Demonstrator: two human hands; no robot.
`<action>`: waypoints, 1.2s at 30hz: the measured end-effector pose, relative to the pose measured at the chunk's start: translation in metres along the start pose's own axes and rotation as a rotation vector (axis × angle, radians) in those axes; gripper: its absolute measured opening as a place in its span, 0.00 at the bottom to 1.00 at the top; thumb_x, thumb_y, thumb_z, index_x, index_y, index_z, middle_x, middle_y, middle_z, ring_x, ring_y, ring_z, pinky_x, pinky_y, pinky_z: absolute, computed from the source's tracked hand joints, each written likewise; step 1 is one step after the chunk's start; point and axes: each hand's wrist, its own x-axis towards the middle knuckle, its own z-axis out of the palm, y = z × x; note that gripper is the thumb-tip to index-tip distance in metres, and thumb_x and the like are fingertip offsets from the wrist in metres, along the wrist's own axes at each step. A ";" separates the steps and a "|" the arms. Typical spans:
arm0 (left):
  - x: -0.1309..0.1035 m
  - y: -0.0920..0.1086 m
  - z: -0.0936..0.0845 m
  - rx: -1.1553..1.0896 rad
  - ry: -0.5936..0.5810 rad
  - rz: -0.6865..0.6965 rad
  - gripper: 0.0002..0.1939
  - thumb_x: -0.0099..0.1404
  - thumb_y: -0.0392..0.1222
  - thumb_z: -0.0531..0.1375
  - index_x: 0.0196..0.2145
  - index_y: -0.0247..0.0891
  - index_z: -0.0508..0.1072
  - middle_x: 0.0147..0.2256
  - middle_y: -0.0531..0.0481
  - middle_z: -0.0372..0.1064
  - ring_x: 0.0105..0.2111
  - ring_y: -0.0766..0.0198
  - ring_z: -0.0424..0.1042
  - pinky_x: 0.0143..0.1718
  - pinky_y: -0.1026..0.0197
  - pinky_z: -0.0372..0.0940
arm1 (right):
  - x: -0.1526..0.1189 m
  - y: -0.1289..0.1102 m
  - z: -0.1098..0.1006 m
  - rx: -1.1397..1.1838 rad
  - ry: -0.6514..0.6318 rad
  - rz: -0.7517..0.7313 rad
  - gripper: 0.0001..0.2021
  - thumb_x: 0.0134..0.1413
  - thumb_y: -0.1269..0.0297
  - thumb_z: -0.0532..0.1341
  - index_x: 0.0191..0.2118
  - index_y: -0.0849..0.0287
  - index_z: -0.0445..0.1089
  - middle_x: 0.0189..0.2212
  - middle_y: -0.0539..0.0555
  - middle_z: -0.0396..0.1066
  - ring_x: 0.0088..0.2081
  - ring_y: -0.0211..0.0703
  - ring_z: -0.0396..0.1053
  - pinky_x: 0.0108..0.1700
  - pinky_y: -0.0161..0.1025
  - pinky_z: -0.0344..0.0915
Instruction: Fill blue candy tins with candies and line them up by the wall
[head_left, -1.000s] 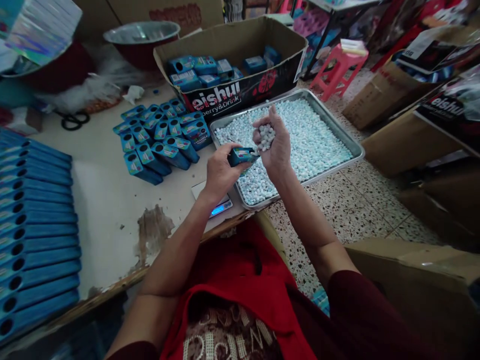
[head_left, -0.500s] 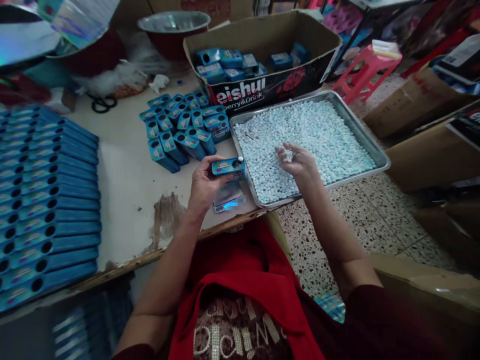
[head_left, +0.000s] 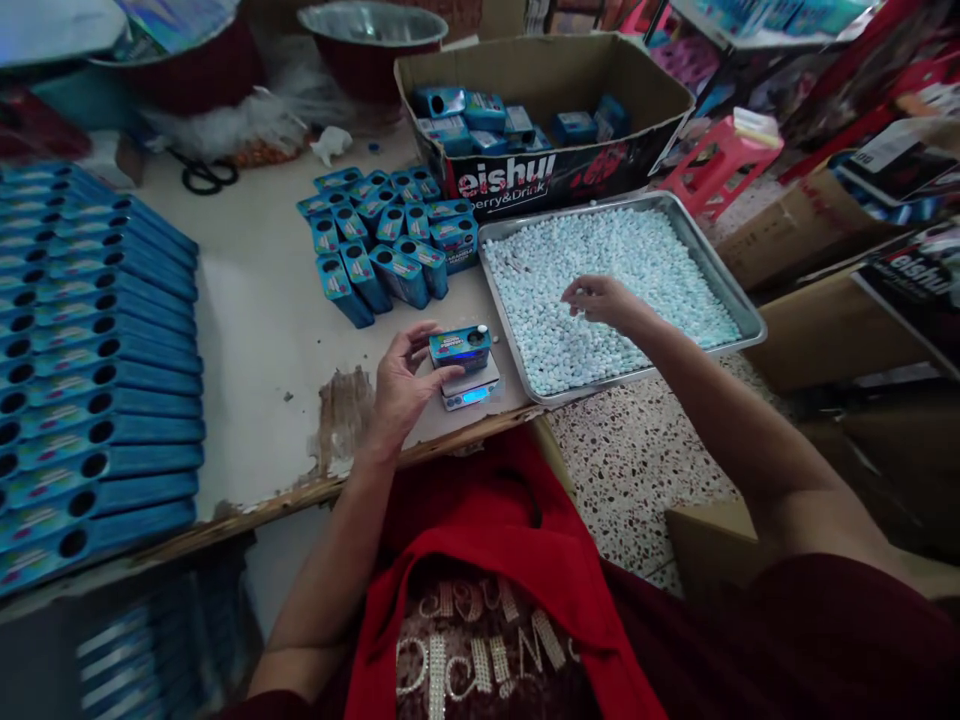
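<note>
A small blue candy box rests on a digital scale with a lit blue display, near the table's front edge. A white candy sits at the hole in the box's top. My left hand grips the box's left end, thumb in front and fingers behind. Over a metal tray of small pale blue and white candies, my right hand is bunched palm down; pale candies show at its fingertips. A cluster of blue boxes with round holes stands upright behind the scale.
Rows of blue boxes fill the table's left side. Behind the tray stands a cardboard carton holding several boxes. Scissors, a metal bowl and a plastic bag are farther back. A pink stool stands on the floor.
My left hand has lowered the blue box onto the scale. My right hand has turned from palm up to palm down above the tray. The head view has shifted slightly.
</note>
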 end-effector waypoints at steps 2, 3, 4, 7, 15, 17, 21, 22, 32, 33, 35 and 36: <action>-0.008 0.004 -0.020 0.061 0.031 0.013 0.36 0.57 0.57 0.87 0.58 0.47 0.83 0.58 0.43 0.87 0.61 0.47 0.87 0.69 0.41 0.81 | 0.000 -0.005 -0.005 0.314 0.009 0.175 0.08 0.67 0.78 0.70 0.37 0.59 0.78 0.24 0.49 0.76 0.23 0.33 0.59 0.26 0.30 0.53; -0.013 0.005 -0.031 0.086 0.054 0.017 0.33 0.60 0.57 0.85 0.58 0.46 0.83 0.56 0.43 0.87 0.59 0.48 0.88 0.68 0.41 0.82 | -0.001 -0.007 -0.007 0.490 0.017 0.237 0.07 0.67 0.77 0.69 0.38 0.59 0.77 0.25 0.48 0.75 0.22 0.32 0.58 0.25 0.28 0.54; -0.018 0.005 -0.043 0.104 0.081 0.020 0.31 0.62 0.56 0.84 0.58 0.46 0.84 0.55 0.43 0.87 0.58 0.48 0.88 0.66 0.41 0.83 | -0.004 -0.007 -0.007 0.654 0.032 0.271 0.07 0.68 0.77 0.68 0.39 0.58 0.76 0.25 0.47 0.74 0.22 0.31 0.58 0.25 0.26 0.56; -0.031 0.003 -0.072 0.134 0.166 0.020 0.29 0.63 0.56 0.84 0.56 0.45 0.84 0.52 0.44 0.87 0.53 0.51 0.88 0.60 0.44 0.85 | -0.016 -0.003 0.001 0.968 0.070 0.286 0.08 0.74 0.72 0.64 0.39 0.56 0.74 0.26 0.46 0.71 0.23 0.30 0.58 0.25 0.23 0.58; -0.018 0.024 -0.058 0.172 0.144 0.215 0.24 0.68 0.57 0.83 0.55 0.45 0.86 0.49 0.47 0.87 0.51 0.54 0.88 0.60 0.47 0.84 | -0.007 -0.002 0.037 0.989 0.008 0.255 0.17 0.84 0.63 0.66 0.36 0.55 0.68 0.26 0.44 0.66 0.21 0.29 0.55 0.22 0.25 0.50; -0.012 0.038 -0.045 0.255 0.109 0.291 0.20 0.73 0.54 0.81 0.56 0.46 0.86 0.51 0.47 0.88 0.53 0.53 0.87 0.64 0.46 0.82 | 0.000 -0.004 0.042 0.959 0.043 0.211 0.16 0.79 0.71 0.68 0.36 0.54 0.66 0.26 0.43 0.65 0.20 0.28 0.54 0.22 0.23 0.51; -0.003 0.063 -0.025 0.503 0.014 0.419 0.12 0.81 0.49 0.75 0.57 0.46 0.87 0.55 0.46 0.87 0.58 0.50 0.85 0.68 0.46 0.79 | -0.005 -0.011 0.050 0.861 -0.075 0.306 0.12 0.72 0.81 0.65 0.37 0.57 0.71 0.30 0.51 0.75 0.24 0.30 0.66 0.25 0.21 0.64; 0.000 0.067 -0.020 0.554 -0.029 0.455 0.12 0.83 0.50 0.74 0.58 0.46 0.87 0.56 0.45 0.87 0.59 0.49 0.85 0.68 0.46 0.78 | -0.010 -0.013 0.050 0.808 -0.107 0.312 0.12 0.70 0.84 0.64 0.37 0.59 0.74 0.31 0.54 0.77 0.25 0.31 0.67 0.25 0.22 0.65; 0.027 0.044 0.026 0.828 -0.358 0.492 0.32 0.88 0.74 0.57 0.69 0.50 0.84 0.71 0.38 0.82 0.74 0.39 0.75 0.84 0.23 0.54 | -0.024 -0.023 0.043 0.466 -0.301 0.198 0.15 0.83 0.70 0.72 0.36 0.61 0.82 0.26 0.53 0.74 0.23 0.30 0.63 0.21 0.23 0.61; 0.028 0.040 0.026 0.809 -0.363 0.490 0.34 0.88 0.75 0.57 0.70 0.50 0.85 0.71 0.37 0.82 0.74 0.38 0.75 0.84 0.23 0.54 | -0.024 -0.023 0.044 0.486 -0.300 0.208 0.14 0.81 0.70 0.74 0.37 0.60 0.81 0.27 0.53 0.74 0.24 0.30 0.64 0.22 0.24 0.63; 0.028 0.033 0.023 0.752 -0.371 0.491 0.37 0.86 0.78 0.58 0.71 0.49 0.85 0.71 0.36 0.82 0.74 0.37 0.76 0.83 0.24 0.55 | -0.026 -0.024 0.046 0.535 -0.292 0.218 0.13 0.78 0.72 0.76 0.37 0.59 0.80 0.30 0.54 0.77 0.26 0.32 0.70 0.25 0.25 0.68; 0.027 0.030 0.021 0.723 -0.378 0.492 0.39 0.85 0.79 0.59 0.71 0.48 0.85 0.71 0.35 0.82 0.73 0.36 0.76 0.83 0.25 0.55 | -0.028 -0.026 0.048 0.559 -0.286 0.217 0.13 0.77 0.73 0.76 0.37 0.58 0.80 0.31 0.54 0.78 0.28 0.33 0.73 0.26 0.25 0.70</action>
